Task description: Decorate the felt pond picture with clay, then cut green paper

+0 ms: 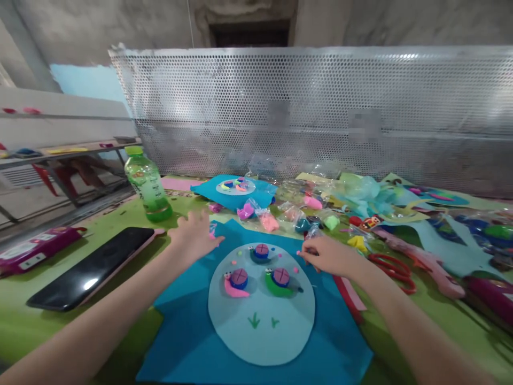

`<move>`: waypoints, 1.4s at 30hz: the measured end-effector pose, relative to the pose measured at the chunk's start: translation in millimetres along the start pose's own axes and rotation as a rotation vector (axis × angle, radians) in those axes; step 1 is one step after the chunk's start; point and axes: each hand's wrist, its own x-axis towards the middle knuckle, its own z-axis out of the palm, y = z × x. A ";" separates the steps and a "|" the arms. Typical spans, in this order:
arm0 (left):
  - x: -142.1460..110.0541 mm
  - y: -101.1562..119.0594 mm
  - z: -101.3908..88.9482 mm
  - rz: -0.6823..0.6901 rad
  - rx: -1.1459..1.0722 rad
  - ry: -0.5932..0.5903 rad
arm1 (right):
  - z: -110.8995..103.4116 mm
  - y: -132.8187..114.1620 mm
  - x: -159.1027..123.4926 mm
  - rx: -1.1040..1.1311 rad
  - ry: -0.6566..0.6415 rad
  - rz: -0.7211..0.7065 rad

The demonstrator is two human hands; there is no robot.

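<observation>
A pale blue paper circle (260, 342) lies on a larger blue sheet (176, 342). Three clay snails sit on it: a pink snail (236, 289), a green snail (279, 283) and a blue snail (261, 253), each with a purple disc scored with a cross on its shell. Small coloured clay dots and green grass-like marks are around them. My left hand (194, 235) is open, fingers spread, above the sheet's upper left edge. At the circle's upper right edge, my right hand (326, 254) is closed in a pinch; a pink speck shows by its fingertips.
Left stand a green drink bottle (148, 187), a black phone (94, 267) and a purple case (40, 248). Behind lie another snail picture (224, 195) and bagged clay (268, 219). Red scissors (395, 272) lie right; a perforated metal panel (240, 107) closes off the back.
</observation>
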 end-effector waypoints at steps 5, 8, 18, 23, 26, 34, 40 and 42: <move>-5.8 1.3 0.8 -0.056 0.171 -0.031 | -1.7 3.1 0.7 0.030 0.093 0.014; 1.5 10.4 -4.1 -0.017 0.187 -0.084 | -5.3 2.2 0.9 0.090 0.173 0.004; 4.0 99.7 -28.4 0.422 -0.108 0.003 | 2.9 -35.0 -16.0 0.296 0.525 -0.438; -13.4 102.7 -20.6 0.497 -0.216 0.001 | 9.5 -44.3 -25.5 0.255 0.518 -0.512; -16.8 102.8 -21.0 0.467 -0.229 -0.010 | 9.2 -47.5 -30.4 0.274 0.606 -0.543; -21.5 103.3 -23.8 0.443 -0.226 0.004 | 7.7 -51.6 -32.2 0.244 0.442 -0.536; -21.7 99.4 -18.7 0.459 -0.157 0.004 | 12.4 -52.7 -31.3 0.293 0.418 -0.521; -22.4 97.6 -15.2 0.466 -0.130 -0.022 | 13.7 -52.2 -30.1 0.269 0.366 -0.445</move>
